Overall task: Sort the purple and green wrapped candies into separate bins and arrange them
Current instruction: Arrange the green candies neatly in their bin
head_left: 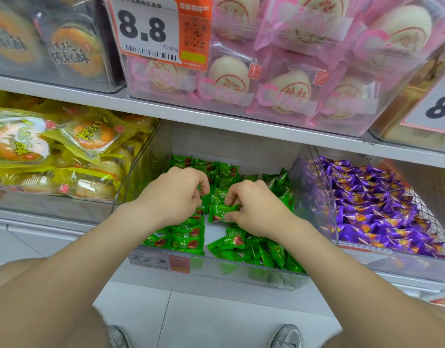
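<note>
Frame centre: right hand (254, 209) grip pinches green candy (220, 213) at fingertips; left hand (173, 194) curled just beside, hold unclear.

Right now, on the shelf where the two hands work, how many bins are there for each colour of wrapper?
Green-wrapper bin: 1
Purple-wrapper bin: 1
Yellow-wrapper bin: 1
Total: 3 bins

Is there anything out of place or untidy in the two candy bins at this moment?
No stray colour shows: the green bin holds only green candies, the purple bin only purple candies. One oddity: the front-right heap in the green bin lies jumbled, while the left rows are neat.
</note>
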Tool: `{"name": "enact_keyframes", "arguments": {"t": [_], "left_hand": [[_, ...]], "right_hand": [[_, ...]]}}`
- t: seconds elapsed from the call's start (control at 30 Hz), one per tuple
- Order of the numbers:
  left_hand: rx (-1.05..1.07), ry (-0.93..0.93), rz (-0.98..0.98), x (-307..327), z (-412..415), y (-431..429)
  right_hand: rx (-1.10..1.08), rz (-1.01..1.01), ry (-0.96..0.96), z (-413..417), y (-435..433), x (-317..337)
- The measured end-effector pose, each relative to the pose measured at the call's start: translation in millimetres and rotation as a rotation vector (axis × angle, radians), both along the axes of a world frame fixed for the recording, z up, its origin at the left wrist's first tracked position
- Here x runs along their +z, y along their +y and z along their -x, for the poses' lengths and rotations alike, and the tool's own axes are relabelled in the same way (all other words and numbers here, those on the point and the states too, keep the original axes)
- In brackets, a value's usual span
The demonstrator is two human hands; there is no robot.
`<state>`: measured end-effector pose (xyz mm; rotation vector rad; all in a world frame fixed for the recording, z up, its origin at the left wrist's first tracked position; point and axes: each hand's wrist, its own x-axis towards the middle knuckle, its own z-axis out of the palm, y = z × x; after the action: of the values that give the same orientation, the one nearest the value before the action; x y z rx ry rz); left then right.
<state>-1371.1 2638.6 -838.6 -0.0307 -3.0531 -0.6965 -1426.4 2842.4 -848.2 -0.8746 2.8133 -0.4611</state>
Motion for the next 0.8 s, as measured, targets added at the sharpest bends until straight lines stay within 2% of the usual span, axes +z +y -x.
{"name": "enact_keyframes", "arguments": {"t": [0.2, 0.33, 0.5, 0.57, 0.67, 0.73, 0.8], "left_hand": [[-0.108, -0.042, 0.079, 0, -1, 1], [-0.211, -0.123, 0.146, 0, -2, 9], [-0.218, -0.226, 0.305, 2, -4, 16], [-0.227, -0.218, 0.318, 3, -4, 16], [-0.234, -0.209, 0.313, 3, -4, 17], [-0.231, -0.207, 0.304, 3, -4, 17], [-0.234, -0.192, 0.291, 3, -4, 17]], "right_hand": [[-0.011, -0.105, 0.235, -7, -15, -4], [-0.043, -0.081, 0.254, -2, -16, -4], [-0.072, -0.074, 0.222, -1, -10, 8], [0.030, -0.050, 0.137, -3, -1, 20], [0.283, -0.240, -0.076, -13, 14, 31], [0.315, -0.346, -0.091, -19, 17, 26], [0.322, -0.326, -0.062, -20, 15, 20]]}}
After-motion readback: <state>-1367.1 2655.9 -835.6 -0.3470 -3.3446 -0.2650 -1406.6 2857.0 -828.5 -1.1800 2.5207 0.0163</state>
